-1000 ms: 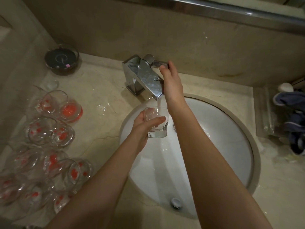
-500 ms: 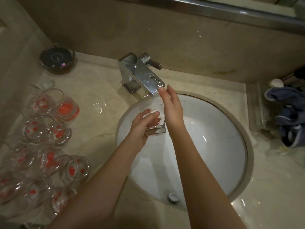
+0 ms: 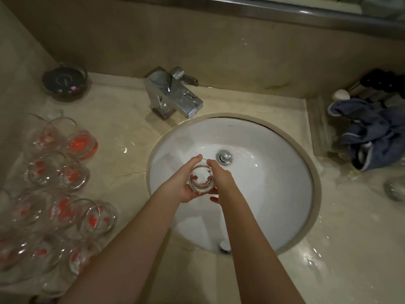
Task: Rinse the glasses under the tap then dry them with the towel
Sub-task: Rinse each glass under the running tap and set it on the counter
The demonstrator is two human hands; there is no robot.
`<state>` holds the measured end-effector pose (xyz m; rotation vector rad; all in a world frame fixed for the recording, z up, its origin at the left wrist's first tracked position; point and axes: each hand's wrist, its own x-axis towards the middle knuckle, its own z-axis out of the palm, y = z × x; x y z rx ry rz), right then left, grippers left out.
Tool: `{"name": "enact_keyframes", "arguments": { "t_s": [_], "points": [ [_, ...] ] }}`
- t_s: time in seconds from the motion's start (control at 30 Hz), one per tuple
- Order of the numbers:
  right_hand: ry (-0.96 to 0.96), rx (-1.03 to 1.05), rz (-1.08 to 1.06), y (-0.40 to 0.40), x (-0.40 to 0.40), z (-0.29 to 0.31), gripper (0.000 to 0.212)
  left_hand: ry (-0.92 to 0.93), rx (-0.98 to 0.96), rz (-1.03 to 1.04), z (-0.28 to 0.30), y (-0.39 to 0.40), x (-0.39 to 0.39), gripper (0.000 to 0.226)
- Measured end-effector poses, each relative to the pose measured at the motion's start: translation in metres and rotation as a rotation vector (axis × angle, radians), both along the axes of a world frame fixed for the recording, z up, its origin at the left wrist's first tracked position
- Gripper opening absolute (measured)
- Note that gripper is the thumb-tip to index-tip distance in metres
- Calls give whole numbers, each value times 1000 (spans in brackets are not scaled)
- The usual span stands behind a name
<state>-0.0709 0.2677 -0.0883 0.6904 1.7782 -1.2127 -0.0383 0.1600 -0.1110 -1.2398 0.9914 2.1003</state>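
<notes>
We take the white round sink (image 3: 274, 194) as our landmark; it is set in a beige marble counter (image 3: 122, 119) which is wet in several places. Behind the sink, at its left, stands the square chrome tap (image 3: 173, 95). To the right of the sink lies a crumpled blue towel (image 3: 372, 137). To the left of the sink many glasses (image 3: 57, 178) with red marks stand together on the counter.

Over the middle of the sink we hold one clear glass (image 3: 201, 179) with both hands. It is round and transparent, its mouth faces up to us, and we see small red spots at its inner left side. Our left hand (image 3: 186, 178) is curled around its left side and our right hand (image 3: 219, 176) wraps its right side, so both grip it.

Behind the glasses stands a dark round dish (image 3: 64, 83); the mark on it may be a letter, but we cannot read it.
</notes>
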Motion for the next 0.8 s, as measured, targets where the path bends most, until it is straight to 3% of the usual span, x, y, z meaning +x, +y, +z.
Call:
{"name": "enact_keyframes", "arguments": {
  "t_s": [0.17, 0.27, 0.37, 0.5, 0.63, 0.8],
  "points": [
    [225, -174, -144, 21, 14, 10, 36, 79, -127, -225, 10, 11, -1, 61],
    [348, -301, -219, 48, 21, 25, 37, 271, -227, -423, 26, 22, -9, 68],
    [433, -324, -238, 82, 18, 43, 30, 423, -332, -513, 49, 39, -18, 53],
    [511, -329, -183, 140, 11, 65, 54, 580, -496, -699, 75, 73, -32, 84],
    [620, -228, -84, 206, 6, 89, 67, 750, -604, -910, 102, 124, -47, 74],
    [748, 28, 115, 276, -5, 101, 73, 917, -848, -1080, 111, 195, -64, 88]
  ]
}}
